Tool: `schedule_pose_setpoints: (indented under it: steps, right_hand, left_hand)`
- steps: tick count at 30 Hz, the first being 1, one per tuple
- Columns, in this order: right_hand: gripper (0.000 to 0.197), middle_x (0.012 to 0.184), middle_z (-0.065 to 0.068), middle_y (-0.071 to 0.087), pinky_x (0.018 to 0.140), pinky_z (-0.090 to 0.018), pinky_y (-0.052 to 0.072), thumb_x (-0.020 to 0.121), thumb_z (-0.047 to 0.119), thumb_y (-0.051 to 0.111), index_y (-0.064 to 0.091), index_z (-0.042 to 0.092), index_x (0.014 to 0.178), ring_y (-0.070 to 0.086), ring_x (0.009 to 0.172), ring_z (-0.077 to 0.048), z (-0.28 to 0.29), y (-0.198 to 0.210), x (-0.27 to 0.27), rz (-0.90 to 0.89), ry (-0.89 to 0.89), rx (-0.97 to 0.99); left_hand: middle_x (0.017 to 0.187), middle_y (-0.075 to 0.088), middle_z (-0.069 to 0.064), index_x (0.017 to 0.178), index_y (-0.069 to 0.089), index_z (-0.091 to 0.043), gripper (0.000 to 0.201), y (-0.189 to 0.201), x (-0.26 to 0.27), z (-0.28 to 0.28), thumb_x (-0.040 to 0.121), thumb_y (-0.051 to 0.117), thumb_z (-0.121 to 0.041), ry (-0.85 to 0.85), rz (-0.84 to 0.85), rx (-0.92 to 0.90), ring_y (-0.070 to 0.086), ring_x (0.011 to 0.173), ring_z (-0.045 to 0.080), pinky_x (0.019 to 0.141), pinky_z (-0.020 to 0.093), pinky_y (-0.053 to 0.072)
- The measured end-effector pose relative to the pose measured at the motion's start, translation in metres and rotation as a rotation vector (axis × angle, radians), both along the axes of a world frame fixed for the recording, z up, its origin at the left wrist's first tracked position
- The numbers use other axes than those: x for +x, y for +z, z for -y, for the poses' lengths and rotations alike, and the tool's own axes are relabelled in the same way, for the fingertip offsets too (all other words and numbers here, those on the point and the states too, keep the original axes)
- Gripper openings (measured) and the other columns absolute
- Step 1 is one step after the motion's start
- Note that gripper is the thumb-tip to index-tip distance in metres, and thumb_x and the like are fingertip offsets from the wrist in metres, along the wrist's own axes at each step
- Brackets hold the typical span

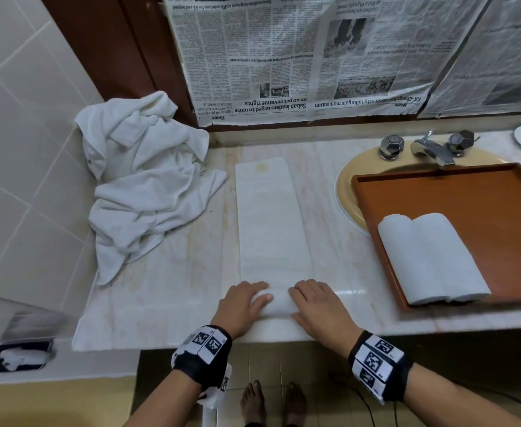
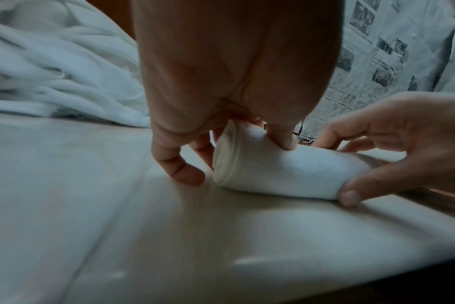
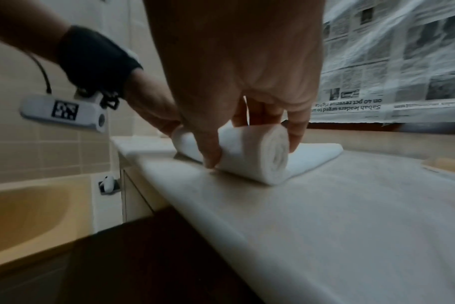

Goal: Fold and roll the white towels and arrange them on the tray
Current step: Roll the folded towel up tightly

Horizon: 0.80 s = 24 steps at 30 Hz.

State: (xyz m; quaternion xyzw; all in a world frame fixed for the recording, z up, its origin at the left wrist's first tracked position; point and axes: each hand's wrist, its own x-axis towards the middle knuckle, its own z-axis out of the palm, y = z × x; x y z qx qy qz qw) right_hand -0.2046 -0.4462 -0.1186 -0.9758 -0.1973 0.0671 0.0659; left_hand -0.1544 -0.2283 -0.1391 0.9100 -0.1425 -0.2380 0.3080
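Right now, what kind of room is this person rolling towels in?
Most likely a bathroom, perhaps in a hotel. A yellow sink with a chrome faucet is set into the marble counter, tiled walls stand on the left, and a yellow bathtub sits beside the counter.

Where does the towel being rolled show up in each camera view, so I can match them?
Head: the rolled end of the towel lies at bottom centre between both hands, its flat strip running away across the counter.
Left wrist: centre, its spiral end facing the camera.
Right wrist: upper centre, under the fingers.
Shared landmark: the newspaper on the wall behind.
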Motion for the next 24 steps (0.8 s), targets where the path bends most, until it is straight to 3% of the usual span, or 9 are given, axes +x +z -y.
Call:
schedule_pose_setpoints:
  steps: [3, 6, 9, 12, 14, 16, 18, 21, 24]
  right_hand:
    - [0.036, 0.113, -0.005, 0.06, 0.087, -0.037, 0.049, 0.087, 0.03, 0.068, 0.064, 0.012, 0.118, 0.057, 0.102, -0.025, 0.004, 0.009, 0.01, -0.104, -0.043, 0.129]
    - [0.041, 0.123, -0.004, 0.055, 0.099, -0.035, 0.04, 0.097, 0.037, 0.058, 0.059, 0.015, 0.132, 0.05, 0.115, -0.022, 0.008, 0.019, 0.026, -0.316, -0.158, 0.304]
    - [0.043, 0.126, -0.006, 0.057, 0.102, -0.031, 0.038, 0.097, 0.038, 0.059, 0.059, 0.015, 0.134, 0.051, 0.12, -0.023, 0.011, 0.021, 0.035, -0.426, -0.223, 0.361]
    - [0.051, 0.135, -0.003, 0.052, 0.103, -0.033, 0.039, 0.095, 0.038, 0.062, 0.049, 0.017, 0.14, 0.047, 0.125, -0.022, 0.009, 0.016, 0.027, -0.33, -0.209, 0.316]
    - [0.059, 0.13, -0.004, 0.052, 0.094, -0.036, 0.046, 0.086, 0.036, 0.07, 0.049, 0.016, 0.136, 0.051, 0.117, -0.025, 0.006, 0.013, 0.016, -0.174, -0.122, 0.192]
    - [0.059, 0.114, -0.005, 0.058, 0.077, -0.037, 0.052, 0.07, 0.033, 0.082, 0.059, 0.014, 0.12, 0.06, 0.098, -0.027, 0.005, 0.008, 0.011, -0.079, -0.056, 0.099]
    - [0.05, 0.106, -0.005, 0.059, 0.073, -0.037, 0.053, 0.07, 0.031, 0.081, 0.063, 0.014, 0.113, 0.062, 0.092, -0.027, 0.008, 0.002, 0.013, -0.015, -0.043, 0.119]
    - [0.042, 0.119, -0.003, 0.055, 0.093, -0.035, 0.044, 0.091, 0.033, 0.065, 0.06, 0.016, 0.129, 0.052, 0.109, -0.023, 0.015, 0.01, 0.028, -0.226, -0.145, 0.316]
    - [0.044, 0.123, -0.004, 0.056, 0.098, -0.03, 0.037, 0.094, 0.04, 0.063, 0.058, 0.019, 0.133, 0.05, 0.116, -0.021, 0.018, 0.025, 0.039, -0.451, -0.175, 0.334]
  left_hand:
    - [0.131, 0.043, -0.013, 0.139, 0.046, -0.047, 0.042, 0.004, -0.016, 0.004, 0.099, 0.038, -0.057, -0.001, 0.216, 0.08, 0.042, 0.117, 0.012, 0.093, 0.037, 0.04]
    - [0.132, 0.043, -0.015, 0.136, 0.049, -0.046, 0.049, 0.005, -0.026, 0.004, 0.093, 0.038, -0.066, -0.048, 0.348, 0.112, 0.039, 0.119, 0.013, 0.088, 0.036, 0.039]
    - [0.132, 0.048, -0.011, 0.138, 0.051, -0.043, 0.057, -0.002, -0.024, 0.001, 0.089, 0.043, -0.071, -0.065, 0.351, 0.121, 0.041, 0.122, 0.015, 0.09, 0.037, 0.04]
    - [0.127, 0.05, -0.013, 0.137, 0.052, -0.043, 0.067, -0.001, -0.008, 0.002, 0.083, 0.038, -0.078, -0.039, 0.193, 0.084, 0.039, 0.121, 0.013, 0.095, 0.035, 0.037]
    - [0.123, 0.051, -0.011, 0.136, 0.055, -0.041, 0.077, 0.003, 0.001, 0.004, 0.075, 0.033, -0.082, -0.024, 0.096, 0.043, 0.04, 0.12, 0.016, 0.099, 0.037, 0.038]
    - [0.125, 0.05, -0.01, 0.134, 0.058, -0.038, 0.083, 0.005, 0.006, 0.006, 0.07, 0.03, -0.084, -0.012, 0.047, 0.029, 0.038, 0.122, 0.018, 0.102, 0.039, 0.038]
    - [0.13, 0.046, -0.012, 0.132, 0.059, -0.037, 0.083, 0.006, 0.006, 0.007, 0.07, 0.029, -0.084, 0.004, 0.051, 0.034, 0.034, 0.125, 0.018, 0.102, 0.038, 0.037]
    - [0.133, 0.04, -0.016, 0.134, 0.054, -0.041, 0.076, 0.006, -0.001, 0.006, 0.074, 0.034, -0.084, -0.029, 0.219, 0.082, 0.03, 0.123, 0.014, 0.096, 0.037, 0.036]
    - [0.127, 0.049, -0.017, 0.132, 0.055, -0.041, 0.073, 0.001, -0.012, -0.001, 0.077, 0.036, -0.084, -0.047, 0.289, 0.066, 0.034, 0.121, 0.012, 0.093, 0.037, 0.036]
